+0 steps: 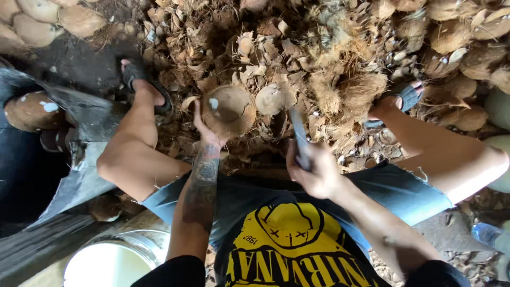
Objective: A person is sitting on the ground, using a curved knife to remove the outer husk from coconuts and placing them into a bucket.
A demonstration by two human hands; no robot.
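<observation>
Cupping from below, the left hand (206, 127) keeps a husked coconut (229, 110) steady, cut face up; a blade (299, 139) is gripped closed in the right hand (313, 171), just beside it, above husk litter (329, 64).

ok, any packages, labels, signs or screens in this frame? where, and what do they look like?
No packages, signs or screens.
Shirt print: bottom centre, on the person's black shirt; round yellow cartoon face above blocky yellow lettering.
Plastic bottle: lower right on the ground, clear bluish, any label too small to tell.
Left hand holds a coconut; right hand grips a blade.
</observation>
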